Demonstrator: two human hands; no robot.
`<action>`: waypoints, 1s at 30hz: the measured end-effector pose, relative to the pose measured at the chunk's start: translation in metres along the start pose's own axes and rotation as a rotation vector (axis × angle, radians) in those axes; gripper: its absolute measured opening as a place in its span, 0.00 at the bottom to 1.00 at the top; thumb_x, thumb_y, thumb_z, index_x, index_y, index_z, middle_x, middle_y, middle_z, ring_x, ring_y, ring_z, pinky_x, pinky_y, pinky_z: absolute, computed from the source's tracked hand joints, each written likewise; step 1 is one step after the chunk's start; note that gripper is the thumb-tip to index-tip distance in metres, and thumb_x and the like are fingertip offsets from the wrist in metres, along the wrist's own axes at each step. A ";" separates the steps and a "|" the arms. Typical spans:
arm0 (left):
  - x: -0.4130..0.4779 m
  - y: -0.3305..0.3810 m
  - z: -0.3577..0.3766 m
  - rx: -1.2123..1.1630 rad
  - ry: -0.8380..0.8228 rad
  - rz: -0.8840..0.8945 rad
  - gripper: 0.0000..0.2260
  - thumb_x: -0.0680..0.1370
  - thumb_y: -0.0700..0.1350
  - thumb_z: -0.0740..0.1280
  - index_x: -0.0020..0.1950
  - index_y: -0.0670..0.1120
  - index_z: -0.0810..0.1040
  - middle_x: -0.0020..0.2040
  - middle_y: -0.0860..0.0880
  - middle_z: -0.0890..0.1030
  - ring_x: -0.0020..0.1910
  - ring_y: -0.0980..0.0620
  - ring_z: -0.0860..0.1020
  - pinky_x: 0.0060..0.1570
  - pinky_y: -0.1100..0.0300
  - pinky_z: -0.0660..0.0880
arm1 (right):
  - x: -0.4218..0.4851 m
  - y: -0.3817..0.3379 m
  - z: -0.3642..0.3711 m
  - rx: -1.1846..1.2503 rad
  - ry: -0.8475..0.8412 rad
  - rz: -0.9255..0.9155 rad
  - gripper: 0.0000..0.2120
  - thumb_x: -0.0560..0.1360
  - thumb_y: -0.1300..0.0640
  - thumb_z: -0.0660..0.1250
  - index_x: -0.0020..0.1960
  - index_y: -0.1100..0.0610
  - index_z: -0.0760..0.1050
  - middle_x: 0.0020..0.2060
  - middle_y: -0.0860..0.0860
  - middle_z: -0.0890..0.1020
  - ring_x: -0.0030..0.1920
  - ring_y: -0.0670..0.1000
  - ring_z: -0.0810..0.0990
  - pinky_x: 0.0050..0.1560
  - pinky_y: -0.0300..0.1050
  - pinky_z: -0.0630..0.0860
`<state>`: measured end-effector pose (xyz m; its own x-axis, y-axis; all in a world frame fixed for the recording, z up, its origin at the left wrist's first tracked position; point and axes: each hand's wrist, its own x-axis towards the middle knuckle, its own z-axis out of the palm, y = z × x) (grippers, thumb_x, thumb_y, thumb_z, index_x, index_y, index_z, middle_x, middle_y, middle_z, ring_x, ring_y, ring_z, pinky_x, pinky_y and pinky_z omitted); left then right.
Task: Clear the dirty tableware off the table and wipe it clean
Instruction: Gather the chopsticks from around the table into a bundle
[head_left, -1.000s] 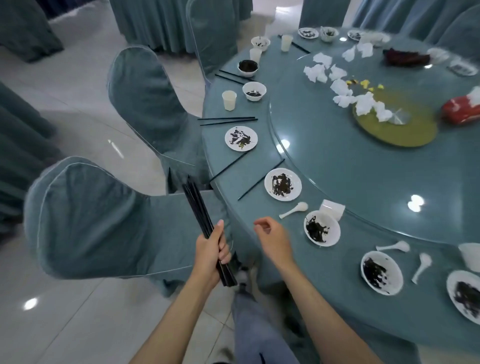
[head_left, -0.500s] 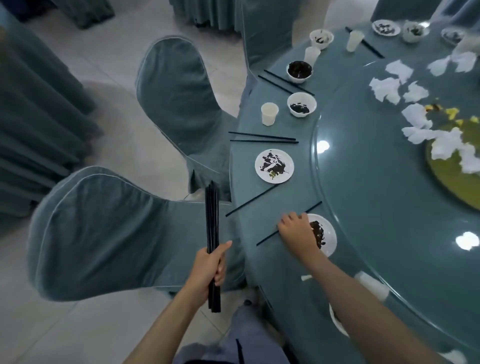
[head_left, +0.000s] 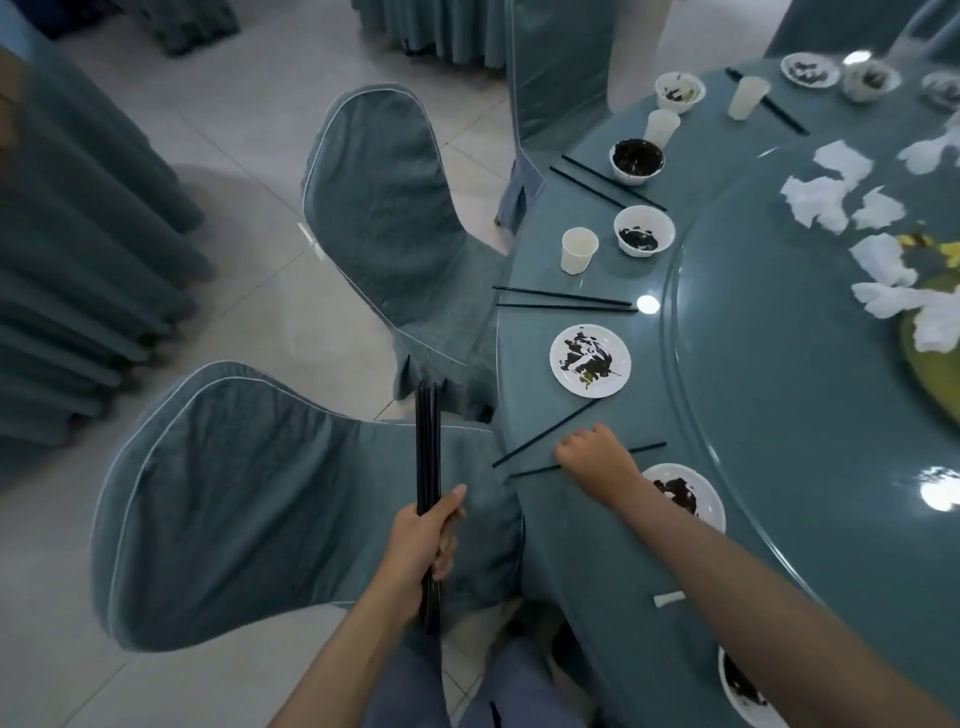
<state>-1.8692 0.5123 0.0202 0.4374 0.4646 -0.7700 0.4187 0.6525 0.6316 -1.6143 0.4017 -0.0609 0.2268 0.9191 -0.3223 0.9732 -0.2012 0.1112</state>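
Note:
My left hand (head_left: 426, 535) grips an upright bundle of black chopsticks (head_left: 427, 447) beside the round teal table (head_left: 582, 551). My right hand (head_left: 597, 460) rests knuckles-up on the table edge, fingers curled down over a loose black chopstick (head_left: 535, 470). A second loose chopstick (head_left: 545, 433) lies just left of it. Dirty white plates sit beyond the hand (head_left: 590, 360) and by my right wrist (head_left: 696, 499). Another chopstick pair (head_left: 563, 301), a paper cup (head_left: 578, 250) and dirty bowls (head_left: 644, 231) lie farther along the rim.
Two teal-covered chairs (head_left: 249, 493) (head_left: 384, 208) stand close to the table on my left. A glass turntable (head_left: 779, 389) carries crumpled white napkins (head_left: 815, 202). A white spoon (head_left: 669, 598) shows under my right forearm. Tiled floor lies to the left.
My right hand reached forward from the table's edge onto the loose chopstick near the plate. The view swung left, and the bundle in my left hand turned upright.

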 end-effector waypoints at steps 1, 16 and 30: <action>0.004 0.005 -0.005 0.021 -0.007 0.009 0.14 0.80 0.50 0.72 0.42 0.41 0.77 0.25 0.48 0.66 0.20 0.53 0.61 0.20 0.62 0.57 | 0.003 -0.002 -0.013 0.106 0.008 0.062 0.12 0.56 0.63 0.78 0.34 0.56 0.76 0.30 0.53 0.79 0.31 0.58 0.81 0.32 0.46 0.71; 0.041 0.045 -0.020 0.026 -0.359 0.092 0.07 0.85 0.42 0.64 0.56 0.38 0.74 0.48 0.35 0.86 0.45 0.37 0.86 0.47 0.42 0.83 | 0.014 -0.080 -0.131 1.861 0.181 0.800 0.06 0.73 0.64 0.78 0.47 0.59 0.82 0.39 0.54 0.86 0.38 0.48 0.85 0.44 0.42 0.82; 0.068 0.030 0.006 0.037 -0.249 0.021 0.09 0.83 0.44 0.68 0.59 0.39 0.76 0.36 0.46 0.78 0.28 0.52 0.73 0.26 0.62 0.70 | 0.031 -0.076 -0.063 2.023 0.185 0.907 0.04 0.77 0.59 0.75 0.47 0.61 0.83 0.39 0.55 0.87 0.35 0.50 0.86 0.38 0.42 0.83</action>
<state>-1.8221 0.5595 -0.0129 0.6270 0.3128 -0.7134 0.4343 0.6199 0.6535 -1.6837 0.4665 -0.0204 0.6167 0.3940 -0.6815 -0.5982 -0.3282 -0.7310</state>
